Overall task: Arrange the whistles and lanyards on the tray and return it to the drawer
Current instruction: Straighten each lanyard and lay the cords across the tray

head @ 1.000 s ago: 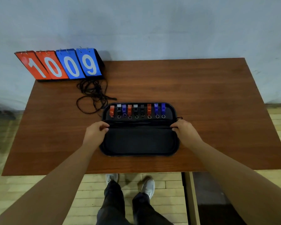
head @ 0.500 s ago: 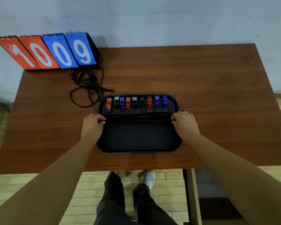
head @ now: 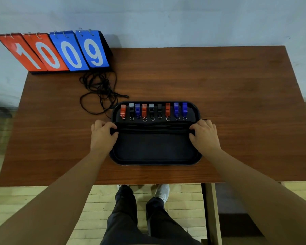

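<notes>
Near edge: legs (head: 131,218) and a white shoe (head: 162,191) on the plank floor (head: 184,200), partly cut off by the table (head: 237,103) edge. The second shoe is mostly hidden under the table. Both forearms run out of frame at the bottom corners.

Tray (head: 155,161), black, lies on the table's near half, long axis left–right, near rim close to the table edge. Its near half is bare. Dark on dark: the inner texture is hard to read.

Left hand (head: 102,137) is at the tray's left rim, fingers curled inward; right hand (head: 204,137) at the right rim, likewise curled. Each pinches an end of a black lanyard (head: 154,129) bundle stretched left–right across the tray's middle. How many cords are in it cannot be told; fingertips are hidden against the black.

Whistles (head: 154,110): nine in a row along the tray's far side, red, black and blue. Each one's long axis runs near–far, with the split ring at the near end. The leftmost red one's ring is unclear.

Beyond the tray's far-left corner, a loose cord tangle (head: 99,91) lies on the table; one strand reaches the tray, contact unclear.

Far left corner: scoreboard (head: 60,52), flip cards reading 1 0 0 9, overhanging the table's left edge, against the wall (head: 184,20).
</notes>
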Available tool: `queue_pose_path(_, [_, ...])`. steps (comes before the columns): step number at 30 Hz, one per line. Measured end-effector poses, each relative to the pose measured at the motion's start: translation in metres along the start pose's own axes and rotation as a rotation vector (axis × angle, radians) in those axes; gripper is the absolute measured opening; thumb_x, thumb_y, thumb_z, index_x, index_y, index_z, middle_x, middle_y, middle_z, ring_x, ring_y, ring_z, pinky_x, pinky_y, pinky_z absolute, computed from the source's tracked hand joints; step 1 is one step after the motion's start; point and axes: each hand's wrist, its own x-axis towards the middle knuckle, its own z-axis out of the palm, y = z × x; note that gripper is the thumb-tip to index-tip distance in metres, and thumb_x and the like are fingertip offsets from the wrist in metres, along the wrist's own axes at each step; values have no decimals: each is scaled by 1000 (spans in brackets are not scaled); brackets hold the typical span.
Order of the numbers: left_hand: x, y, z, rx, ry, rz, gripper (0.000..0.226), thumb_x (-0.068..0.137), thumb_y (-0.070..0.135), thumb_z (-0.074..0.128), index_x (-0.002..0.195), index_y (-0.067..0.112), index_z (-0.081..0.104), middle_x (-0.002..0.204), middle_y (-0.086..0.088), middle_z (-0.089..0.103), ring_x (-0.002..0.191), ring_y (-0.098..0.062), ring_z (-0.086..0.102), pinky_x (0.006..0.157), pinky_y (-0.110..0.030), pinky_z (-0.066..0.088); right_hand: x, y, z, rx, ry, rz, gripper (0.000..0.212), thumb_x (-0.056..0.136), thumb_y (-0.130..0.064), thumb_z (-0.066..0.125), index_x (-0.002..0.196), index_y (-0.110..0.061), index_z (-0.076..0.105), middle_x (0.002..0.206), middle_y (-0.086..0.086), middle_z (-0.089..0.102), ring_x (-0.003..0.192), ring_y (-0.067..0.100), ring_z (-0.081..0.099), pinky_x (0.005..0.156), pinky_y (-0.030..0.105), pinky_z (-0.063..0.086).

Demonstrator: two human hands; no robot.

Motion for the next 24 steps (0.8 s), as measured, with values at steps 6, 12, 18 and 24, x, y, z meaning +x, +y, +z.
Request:
queue_pose_path(6, [11, 3, -37, -86, -16, 0, 16, 91, 26, 64, 105, 17, 64, 111, -1, 43, 113, -22, 37, 93, -30, 37, 16, -32, -34, 58, 18, -20, 31, 93, -32, 59, 116, -14, 69, 116, 2, 63, 114, 24, 54, 100, 42, 40])
queue_pose_path(12, [49, 5, -79, -127, 30, 29, 16, 91, 24, 60, 106, 19, 64, 113, 0, 51, 115, -22, 46, 92, -29, 39, 59, -102, -68, 152, 48, -71, 31, 94, -31, 55, 116, -13, 66, 115, 3, 61, 113, 25, 54, 98, 40, 39])
queue_pose_path(18, [92, -3, -97, -112, 18, 94, 19, 92, 21, 57, 109, 19, 66, 110, 2, 53, 110, -20, 50, 95, -38, 48, 105, -175, -70, 235, 0, -90, 35, 95, -32, 56, 122, -12, 63, 120, 5, 60, 117, 24, 54, 102, 41, 40])
queue_pose_path(24, [136, -10, -82, -79, -28, 180, 23, 93, 20, 60, 115, 16, 68, 119, -4, 55, 116, -24, 51, 96, -38, 50, 145, -218, -44, 246, -186, -50, 33, 95, -28, 58, 124, -15, 60, 118, 4, 57, 109, 24, 57, 100, 45, 46])
